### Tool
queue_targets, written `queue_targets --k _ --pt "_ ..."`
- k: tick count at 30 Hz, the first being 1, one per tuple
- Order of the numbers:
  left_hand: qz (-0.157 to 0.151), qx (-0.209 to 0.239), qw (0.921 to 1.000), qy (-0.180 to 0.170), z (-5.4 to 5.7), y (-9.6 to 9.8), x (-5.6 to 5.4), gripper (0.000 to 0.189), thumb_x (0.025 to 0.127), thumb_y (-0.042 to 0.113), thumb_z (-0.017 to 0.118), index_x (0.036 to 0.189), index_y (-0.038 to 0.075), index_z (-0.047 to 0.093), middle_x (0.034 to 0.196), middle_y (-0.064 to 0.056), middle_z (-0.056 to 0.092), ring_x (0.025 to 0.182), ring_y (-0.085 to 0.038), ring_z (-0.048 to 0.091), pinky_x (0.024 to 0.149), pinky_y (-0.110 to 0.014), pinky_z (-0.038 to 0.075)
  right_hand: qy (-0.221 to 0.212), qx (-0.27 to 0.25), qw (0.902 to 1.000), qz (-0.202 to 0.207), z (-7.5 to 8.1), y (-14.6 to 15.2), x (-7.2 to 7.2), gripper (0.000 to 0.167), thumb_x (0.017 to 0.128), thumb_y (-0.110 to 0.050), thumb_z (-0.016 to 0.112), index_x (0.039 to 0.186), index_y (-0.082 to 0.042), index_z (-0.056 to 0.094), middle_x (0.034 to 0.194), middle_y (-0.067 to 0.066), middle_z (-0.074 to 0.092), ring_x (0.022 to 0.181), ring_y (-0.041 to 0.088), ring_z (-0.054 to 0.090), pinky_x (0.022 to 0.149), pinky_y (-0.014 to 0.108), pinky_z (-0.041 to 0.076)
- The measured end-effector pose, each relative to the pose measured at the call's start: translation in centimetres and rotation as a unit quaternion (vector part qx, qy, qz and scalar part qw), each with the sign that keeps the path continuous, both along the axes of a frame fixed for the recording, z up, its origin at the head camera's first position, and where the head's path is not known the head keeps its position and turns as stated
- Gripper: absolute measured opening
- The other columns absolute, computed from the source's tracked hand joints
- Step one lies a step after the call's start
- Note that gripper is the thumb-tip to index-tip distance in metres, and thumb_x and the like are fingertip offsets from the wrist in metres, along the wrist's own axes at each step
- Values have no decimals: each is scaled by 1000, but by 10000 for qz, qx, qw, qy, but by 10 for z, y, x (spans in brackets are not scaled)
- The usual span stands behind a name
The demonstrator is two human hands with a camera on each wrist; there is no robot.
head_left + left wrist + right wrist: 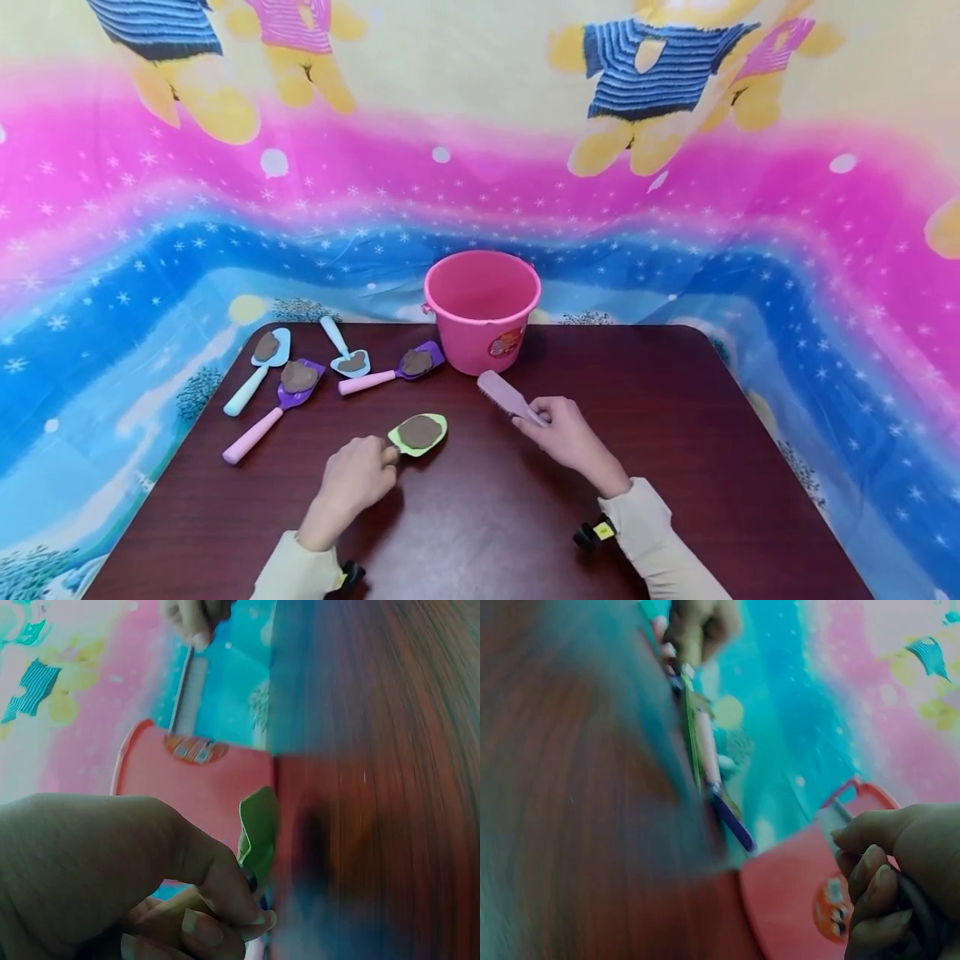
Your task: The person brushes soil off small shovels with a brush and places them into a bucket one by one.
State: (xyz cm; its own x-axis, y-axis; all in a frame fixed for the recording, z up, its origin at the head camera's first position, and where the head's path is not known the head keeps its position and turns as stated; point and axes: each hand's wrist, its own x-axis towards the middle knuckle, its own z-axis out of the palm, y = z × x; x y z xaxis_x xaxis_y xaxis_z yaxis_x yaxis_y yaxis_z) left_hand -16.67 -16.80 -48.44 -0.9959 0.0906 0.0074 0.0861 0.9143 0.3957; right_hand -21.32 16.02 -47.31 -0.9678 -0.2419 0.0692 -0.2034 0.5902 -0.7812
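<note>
My left hand grips a small green shovel by its brownish handle, just above the table. A flat brown lump, like clay or sand, lies on its blade. My right hand holds a pale lilac, flat, paddle-like tool with a ridged edge, pinched near its lower end. In the head view its tip points up-left toward the pink bucket. From the left wrist, the green blade shows edge-on. The right wrist view has my fingers curled round the tool's handle, mostly hidden.
Several toy shovels bearing brown lumps lie at the table's left: a light blue one, a purple one with a pink handle, a small blue one, and another purple one beside the bucket. Patterned cloth hangs behind the table.
</note>
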Motion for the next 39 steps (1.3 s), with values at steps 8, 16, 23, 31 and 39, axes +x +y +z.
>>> queue_targets --k 8,16,23,31,39 --pt "-436 145 9981 411 8 33 -23 43 82 16 78 54 16 45 55 5 33 52 -18 45 48 -37 40 123 -341 9990 275 13 -24 4 16 93 -26 75 89 -13 68 53 -3 51 43 8 40 41 22 31" --pt "-641 237 9963 527 40 58 -49 48 85 21 81 52 16 47 51 6 29 50 -16 44 48 -33 38 151 -683 9965 449 33 -39 5 18 96 -25 72 90 -9 66 53 -1 55 42 9 48 39 25 36" --pt "-607 412 9965 411 58 70 -65 49 85 18 78 49 15 46 47 5 29 48 -14 40 47 -29 34 46 -749 9964 383 37 -50 5 17 97 -24 71 90 -9 66 54 2 56 41 12 51 41 28 43" --pt "-539 811 9951 157 67 69 -75 37 82 17 81 52 12 60 47 2 42 53 -17 48 50 -30 39 -212 -811 9949 557 33 -56 6 22 100 -30 67 90 -11 65 52 3 53 40 14 49 40 31 43" --pt "-464 1151 9917 328 65 64 -76 29 80 16 84 56 13 67 47 4 49 55 -17 50 52 -30 41 -236 -651 9939 854 27 -59 5 31 102 -35 62 81 -12 62 49 -1 52 37 12 50 39 31 43"
